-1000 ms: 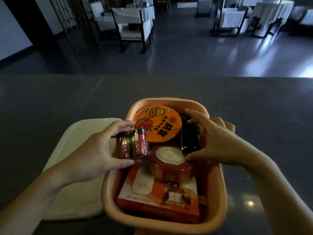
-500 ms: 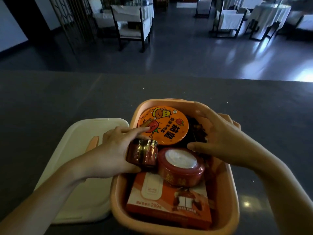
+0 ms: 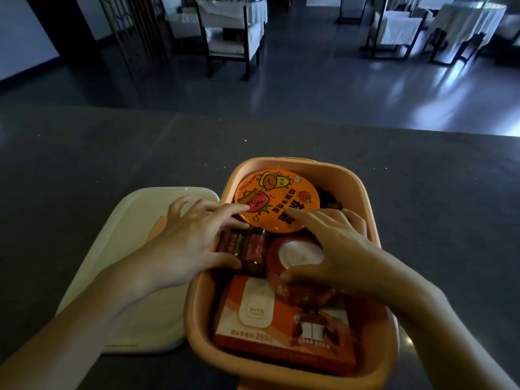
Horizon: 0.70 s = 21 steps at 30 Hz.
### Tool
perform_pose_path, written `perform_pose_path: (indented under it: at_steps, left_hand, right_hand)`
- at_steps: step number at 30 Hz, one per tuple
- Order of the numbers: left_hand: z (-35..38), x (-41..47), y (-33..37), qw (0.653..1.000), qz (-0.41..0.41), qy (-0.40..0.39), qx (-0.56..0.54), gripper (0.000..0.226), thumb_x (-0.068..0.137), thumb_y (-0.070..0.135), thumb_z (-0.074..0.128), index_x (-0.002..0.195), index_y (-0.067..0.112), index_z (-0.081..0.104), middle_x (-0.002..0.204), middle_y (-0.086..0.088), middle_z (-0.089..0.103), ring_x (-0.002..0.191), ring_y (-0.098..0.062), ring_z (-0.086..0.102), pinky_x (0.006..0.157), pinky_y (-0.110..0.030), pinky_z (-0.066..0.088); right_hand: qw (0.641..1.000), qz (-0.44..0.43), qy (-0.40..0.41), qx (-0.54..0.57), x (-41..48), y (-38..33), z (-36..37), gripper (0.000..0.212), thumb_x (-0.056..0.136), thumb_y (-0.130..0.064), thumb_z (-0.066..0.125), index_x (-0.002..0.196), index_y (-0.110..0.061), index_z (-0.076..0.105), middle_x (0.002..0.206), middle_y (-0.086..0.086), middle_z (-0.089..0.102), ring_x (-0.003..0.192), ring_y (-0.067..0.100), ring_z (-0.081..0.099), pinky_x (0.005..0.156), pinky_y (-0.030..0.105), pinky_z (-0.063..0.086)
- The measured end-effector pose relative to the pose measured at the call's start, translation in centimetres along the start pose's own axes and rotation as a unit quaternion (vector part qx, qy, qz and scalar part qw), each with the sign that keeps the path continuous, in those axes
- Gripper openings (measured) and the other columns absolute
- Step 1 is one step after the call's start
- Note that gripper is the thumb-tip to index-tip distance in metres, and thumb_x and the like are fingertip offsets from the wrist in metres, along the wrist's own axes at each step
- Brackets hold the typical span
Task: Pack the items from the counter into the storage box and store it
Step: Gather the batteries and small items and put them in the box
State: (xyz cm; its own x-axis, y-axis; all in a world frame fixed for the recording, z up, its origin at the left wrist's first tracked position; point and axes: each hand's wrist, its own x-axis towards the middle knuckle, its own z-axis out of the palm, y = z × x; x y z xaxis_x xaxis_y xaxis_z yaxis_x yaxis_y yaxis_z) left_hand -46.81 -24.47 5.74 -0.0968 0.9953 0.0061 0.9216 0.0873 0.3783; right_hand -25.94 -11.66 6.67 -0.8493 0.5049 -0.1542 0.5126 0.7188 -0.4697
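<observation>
The orange storage box (image 3: 351, 175) stands on the dark counter. In it lie an orange-lidded noodle bowl (image 3: 277, 198) at the back, a round red tin with a white top (image 3: 298, 253), a pack of small red bottles (image 3: 250, 249) and a flat orange carton (image 3: 281, 327) at the front. My left hand (image 3: 183, 243) reaches over the box's left wall, fingers spread onto the bowl lid, thumb against the bottles. My right hand (image 3: 334, 249) lies splayed over the red tin, index tip on the bowl lid. Neither hand grips anything.
The box's cream lid (image 3: 135, 220) lies flat on the counter, touching the box's left side, partly under my left forearm. Dark wrapped items (image 3: 327, 199) fill the box's back right corner. Beyond the counter's far edge are chairs (image 3: 230, 38) and covered tables.
My left hand set the small red bottles down into the box beside the tin and spread its fingers. My right hand let go of a dark item and moved over the red tin.
</observation>
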Motion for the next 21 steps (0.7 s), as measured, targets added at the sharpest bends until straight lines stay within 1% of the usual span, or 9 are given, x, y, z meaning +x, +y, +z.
perform_pose_path:
  at_steps: [2,4,6,7,9,11,14,17,21]
  left_hand:
    - [0.2,-0.3,0.3,1.0,0.0,0.009,0.002,0.072,0.074,0.055,0.062,0.131,0.053,0.018,0.111,0.046,0.035,0.111,0.027,0.01,0.103,-0.024,-0.003]
    - [0.3,-0.7,0.6,0.999,-0.003,0.03,-0.032,0.07,0.073,0.051,0.066,0.129,0.052,0.024,0.118,0.041,0.035,0.121,0.012,0.023,0.107,-0.027,0.009]
    - [0.3,-1.2,0.7,0.993,-0.007,0.049,-0.104,0.07,0.069,0.049,0.07,0.127,0.051,0.032,0.123,0.037,0.037,0.123,0.006,0.033,0.109,-0.033,0.024]
    - [0.4,-1.6,0.8,0.988,-0.011,0.052,-0.143,0.07,0.067,0.05,0.071,0.128,0.05,0.036,0.126,0.033,0.04,0.123,0.005,0.036,0.107,-0.036,0.03]
    - [0.7,-2.3,1.0,0.98,-0.019,0.053,-0.191,0.074,0.067,0.055,0.07,0.132,0.047,0.037,0.13,0.029,0.041,0.124,0.004,0.037,0.105,-0.038,0.035]
    - [1.2,-3.1,1.1,0.979,-0.021,0.071,-0.189,0.076,0.066,0.063,0.067,0.132,0.048,0.035,0.128,0.037,0.037,0.123,0.01,0.033,0.104,-0.032,0.033]
    - [1.6,-3.8,1.3,0.974,-0.041,0.084,-0.206,0.075,0.065,0.065,0.064,0.132,0.049,0.034,0.125,0.044,0.031,0.122,0.015,0.029,0.102,-0.028,0.032]
    - [1.9,-4.2,1.6,0.972,-0.052,0.091,-0.212,0.074,0.067,0.06,0.064,0.134,0.044,0.035,0.13,0.037,0.032,0.125,0.009,0.029,0.107,-0.036,0.032]
    - [1.9,-4.4,2.1,0.963,-0.05,0.094,-0.247,0.072,0.073,0.054,0.064,0.136,0.036,0.034,0.136,0.016,0.039,0.127,-0.003,0.037,0.106,-0.041,0.035]
  right_hand:
    - [1.0,0.001,0.003,-0.002,0.0,0.1,0.2,0.095,0.06,-0.077,0.052,0.139,-0.048,0.007,0.146,-0.019,0.023,0.132,0.0,0.005,0.113,0.044,-0.009]
    - [1.0,-0.013,0.005,0.003,-0.2,0.0,0.0,0.097,0.057,-0.081,0.047,0.139,-0.048,0.008,0.143,-0.023,0.022,0.128,-0.006,0.005,0.113,0.044,-0.007]
    - [0.999,-0.013,-0.002,0.037,-0.7,-0.1,-0.4,0.102,0.048,-0.084,0.043,0.138,-0.05,0.009,0.13,-0.032,0.019,0.105,-0.021,0.004,0.112,0.044,-0.002]
    - [0.999,-0.009,-0.006,0.049,-0.9,-0.2,-0.5,0.105,0.045,-0.084,0.044,0.138,-0.051,0.009,0.126,-0.032,0.018,0.096,-0.023,0.005,0.111,0.044,0.0]
    - [0.999,-0.004,-0.006,0.039,-1.1,-0.2,-0.3,0.108,0.043,-0.083,0.048,0.138,-0.05,0.008,0.136,-0.028,0.021,0.107,-0.019,0.008,0.112,0.044,-0.002]
    - [1.0,0.001,0.003,0.019,-1.0,-0.2,0.2,0.109,0.049,-0.08,0.056,0.139,-0.047,0.006,0.146,-0.02,0.018,0.127,-0.006,0.005,0.113,0.044,-0.006]
    - [1.0,0.014,0.007,0.011,-0.9,-0.4,0.8,0.108,0.056,-0.073,0.063,0.139,-0.046,-0.001,0.149,-0.018,0.013,0.133,0.003,0.003,0.111,0.045,-0.006]
    - [1.0,0.008,0.015,0.001,-0.7,-0.5,1.0,0.109,0.059,-0.068,0.064,0.14,-0.044,-0.004,0.15,-0.016,0.01,0.134,0.005,0.001,0.11,0.047,-0.007]
    - [0.998,0.014,0.046,-0.046,-1.5,-1.2,1.1,0.102,0.065,-0.069,0.059,0.141,-0.042,-0.003,0.152,-0.011,0.01,0.138,0.013,0.002,0.112,0.05,-0.003]
